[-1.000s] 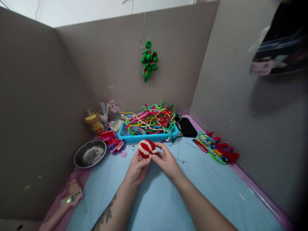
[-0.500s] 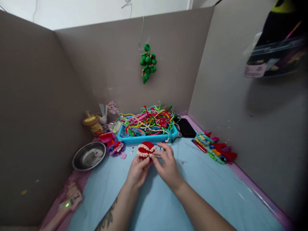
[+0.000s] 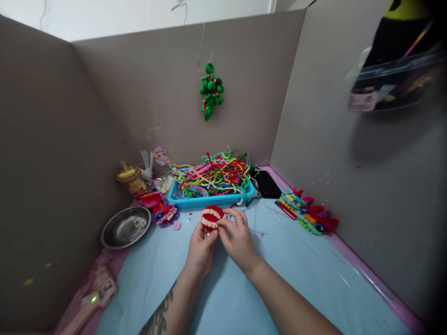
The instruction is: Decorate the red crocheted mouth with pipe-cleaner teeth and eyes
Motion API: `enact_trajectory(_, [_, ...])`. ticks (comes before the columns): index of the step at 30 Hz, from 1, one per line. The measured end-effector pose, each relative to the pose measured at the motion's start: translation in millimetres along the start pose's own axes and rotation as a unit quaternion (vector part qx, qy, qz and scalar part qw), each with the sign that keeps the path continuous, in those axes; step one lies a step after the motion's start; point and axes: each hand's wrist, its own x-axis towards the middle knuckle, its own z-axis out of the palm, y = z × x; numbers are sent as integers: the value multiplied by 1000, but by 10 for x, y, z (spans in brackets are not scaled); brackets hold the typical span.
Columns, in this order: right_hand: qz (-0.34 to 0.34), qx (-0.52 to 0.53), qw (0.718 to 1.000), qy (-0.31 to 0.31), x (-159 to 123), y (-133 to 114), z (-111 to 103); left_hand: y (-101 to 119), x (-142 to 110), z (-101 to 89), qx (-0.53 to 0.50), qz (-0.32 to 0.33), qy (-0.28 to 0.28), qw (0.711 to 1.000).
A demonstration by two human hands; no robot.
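A small red crocheted mouth-shaped piece point(image 3: 211, 217) with cream, tooth-like bumps along its rims is held up over the blue table cover. My left hand point(image 3: 201, 246) grips it from below and the left, thumb on its front. At its right edge, my right hand point(image 3: 237, 235) pinches the cream strip between thumb and fingers. The fingertips hide part of that edge, and I cannot make out any tool in them.
A blue tray point(image 3: 209, 202) heaped with colourful yarn stands behind my hands, a black phone point(image 3: 267, 184) to its right. On the left are a metal bowl point(image 3: 118, 230), a pink glue gun point(image 3: 98, 298) and a crocheted piece point(image 3: 164, 214). Crocheted strips point(image 3: 307, 211) lie right.
The red piece has turned slightly, showing its opening more toward me. My right fingers have closed in on its right edge. The whole view has shifted a little.
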Motion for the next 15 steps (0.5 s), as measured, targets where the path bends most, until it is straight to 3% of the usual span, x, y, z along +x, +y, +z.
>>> enact_trajectory(6, [-10,-21,1000,-17,17,-19,-14,-32,10,2,52,45,30,997])
enact_trajectory(15, [23,-24,999,-12,9,-51,11,-23,-14,59,29,22,52,998])
